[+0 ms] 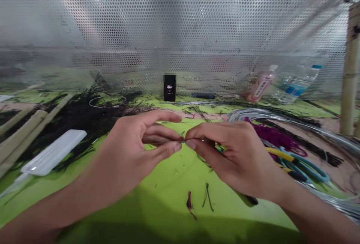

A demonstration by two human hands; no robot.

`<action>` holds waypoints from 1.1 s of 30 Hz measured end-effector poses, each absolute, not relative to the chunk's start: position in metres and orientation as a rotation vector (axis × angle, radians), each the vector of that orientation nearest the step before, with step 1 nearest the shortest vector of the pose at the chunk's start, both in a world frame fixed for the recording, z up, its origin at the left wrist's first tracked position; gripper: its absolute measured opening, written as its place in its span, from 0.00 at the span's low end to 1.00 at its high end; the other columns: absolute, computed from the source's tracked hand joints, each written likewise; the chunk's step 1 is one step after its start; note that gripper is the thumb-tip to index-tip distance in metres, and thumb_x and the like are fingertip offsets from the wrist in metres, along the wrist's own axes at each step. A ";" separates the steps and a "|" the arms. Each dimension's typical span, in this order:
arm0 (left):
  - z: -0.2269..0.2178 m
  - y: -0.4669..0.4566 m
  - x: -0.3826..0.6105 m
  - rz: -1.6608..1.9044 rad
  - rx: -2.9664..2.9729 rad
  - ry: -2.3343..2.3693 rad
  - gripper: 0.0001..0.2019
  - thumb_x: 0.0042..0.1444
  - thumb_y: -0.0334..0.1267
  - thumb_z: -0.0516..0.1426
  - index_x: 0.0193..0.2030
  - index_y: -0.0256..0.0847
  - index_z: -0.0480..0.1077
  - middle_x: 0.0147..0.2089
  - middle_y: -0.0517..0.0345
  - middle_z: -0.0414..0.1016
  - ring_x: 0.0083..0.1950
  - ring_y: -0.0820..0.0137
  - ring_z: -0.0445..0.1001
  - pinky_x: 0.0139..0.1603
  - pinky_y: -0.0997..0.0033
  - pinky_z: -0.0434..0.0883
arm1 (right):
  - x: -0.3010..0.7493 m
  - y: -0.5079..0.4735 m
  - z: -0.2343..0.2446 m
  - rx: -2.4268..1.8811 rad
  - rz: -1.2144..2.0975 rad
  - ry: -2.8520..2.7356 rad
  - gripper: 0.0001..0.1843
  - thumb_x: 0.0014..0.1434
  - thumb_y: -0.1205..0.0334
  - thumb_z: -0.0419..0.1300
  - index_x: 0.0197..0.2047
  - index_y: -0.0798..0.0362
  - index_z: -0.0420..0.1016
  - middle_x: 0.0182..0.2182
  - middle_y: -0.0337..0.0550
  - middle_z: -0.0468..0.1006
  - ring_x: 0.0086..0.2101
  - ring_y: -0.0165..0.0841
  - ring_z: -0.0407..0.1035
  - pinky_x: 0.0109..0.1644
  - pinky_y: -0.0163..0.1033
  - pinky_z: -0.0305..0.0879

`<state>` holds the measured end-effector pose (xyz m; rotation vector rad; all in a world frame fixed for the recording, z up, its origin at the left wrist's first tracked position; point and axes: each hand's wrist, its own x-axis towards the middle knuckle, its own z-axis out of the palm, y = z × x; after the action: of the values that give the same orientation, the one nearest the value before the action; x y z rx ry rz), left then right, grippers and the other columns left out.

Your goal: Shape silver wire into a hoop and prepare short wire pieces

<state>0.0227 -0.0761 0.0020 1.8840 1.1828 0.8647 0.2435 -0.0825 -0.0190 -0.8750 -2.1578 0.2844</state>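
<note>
Above the green work surface (168, 199), both of my hands meet over one thin dark strand (183, 141). My left hand (129, 157) pinches its left end between thumb and fingers, with the index finger raised off it. My right hand (233, 154) pinches the strand close by, thumb against index finger. Whether the strand is wire or thread is too small to tell. Several thin ends trail beneath my right hand. Below the hands lie a small purple-and-black snippet (189, 201) and a bent dark green piece (207, 197).
Right: purple yarn (281, 137), yellow-handled pliers (279, 154), light blue scissors (315, 169), coiled silvery wire (261, 114). Left: black bristly strands (84, 118), a white flat case (56, 152), poles (30, 131). Behind: a black device (169, 90), a pink bottle (261, 84), a clear bottle (299, 86), a perforated metal panel (168, 22).
</note>
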 end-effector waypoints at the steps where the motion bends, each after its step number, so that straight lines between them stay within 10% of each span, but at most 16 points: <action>1: 0.002 -0.076 0.023 0.875 1.859 1.179 0.19 0.59 0.45 0.68 0.58 0.53 0.76 0.41 0.67 0.88 0.42 0.70 0.87 0.39 0.86 0.80 | 0.243 -0.082 -0.019 -0.875 0.285 -2.151 0.09 0.69 0.70 0.58 0.37 0.54 0.78 0.27 0.35 0.78 0.26 0.25 0.67 0.30 0.36 0.55; 10: -0.010 -0.084 0.023 1.338 2.364 1.137 0.16 0.62 0.38 0.68 0.55 0.55 0.76 0.36 0.73 0.87 0.30 0.75 0.84 0.20 0.86 0.73 | 0.242 -0.084 -0.017 -0.885 0.371 -2.100 0.09 0.69 0.69 0.59 0.36 0.52 0.78 0.25 0.33 0.76 0.24 0.25 0.64 0.28 0.34 0.55; 14: -0.014 -0.081 0.017 1.524 2.998 0.858 0.16 0.65 0.31 0.64 0.57 0.53 0.75 0.42 0.71 0.88 0.36 0.74 0.86 0.39 0.77 0.83 | 0.244 -0.083 -0.013 -0.856 0.411 -2.091 0.10 0.70 0.69 0.58 0.35 0.51 0.76 0.25 0.33 0.76 0.25 0.25 0.64 0.29 0.33 0.57; 24: 0.020 -0.064 0.003 0.495 2.058 0.870 0.14 0.75 0.48 0.53 0.50 0.49 0.79 0.43 0.60 0.85 0.37 0.74 0.84 0.31 0.83 0.75 | 0.243 -0.083 -0.023 -0.738 0.125 -2.180 0.09 0.70 0.69 0.58 0.38 0.53 0.76 0.30 0.37 0.81 0.28 0.27 0.70 0.32 0.36 0.57; 33: 0.017 -0.052 0.004 0.331 1.779 0.783 0.05 0.69 0.39 0.61 0.46 0.46 0.79 0.40 0.61 0.84 0.34 0.75 0.82 0.31 0.81 0.71 | 0.242 -0.087 -0.024 -0.747 0.029 -2.241 0.08 0.71 0.69 0.57 0.41 0.52 0.77 0.31 0.39 0.82 0.26 0.27 0.67 0.33 0.39 0.55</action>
<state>0.0036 -0.0519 0.0170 1.7791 0.7831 0.3310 0.2422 -0.0868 -0.0241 -0.7465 -2.2405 0.0294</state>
